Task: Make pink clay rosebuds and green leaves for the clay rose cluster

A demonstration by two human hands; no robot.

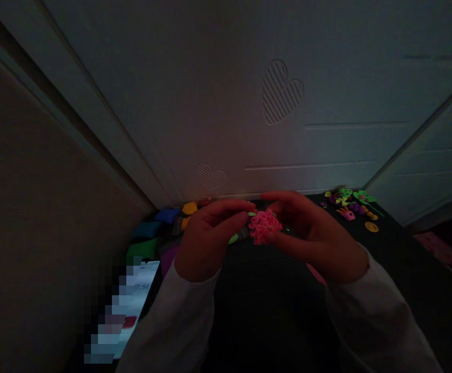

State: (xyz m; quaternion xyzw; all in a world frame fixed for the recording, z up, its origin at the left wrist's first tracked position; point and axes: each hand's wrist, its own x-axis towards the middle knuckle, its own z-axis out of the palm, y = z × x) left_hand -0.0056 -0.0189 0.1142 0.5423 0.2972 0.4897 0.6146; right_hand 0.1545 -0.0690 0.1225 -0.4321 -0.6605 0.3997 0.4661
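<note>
A pink cluster of small ruffled flowers (264, 226), clay-like in look, is held up over the dark table. My right hand (317, 235) grips it from the right, thumb along its lower edge and fingers curled behind. On the other side my left hand (212, 233) is closed, its thumb and fingertips pinched around a small pale green leaf-like piece (251, 213) at the cluster's upper left. Whether that piece is joined to the flowers cannot be made out. Below the left fingers lies another light green bit (233, 239). The cluster's back is hidden.
Coloured packets, among them a green one (142, 249) and a blue one (166, 215), lie at the left. A lit phone (132, 305) is nearer. Small colourful figures and flowers (352, 202) sit at the back right. A white panel (226, 103) with hearts rises behind.
</note>
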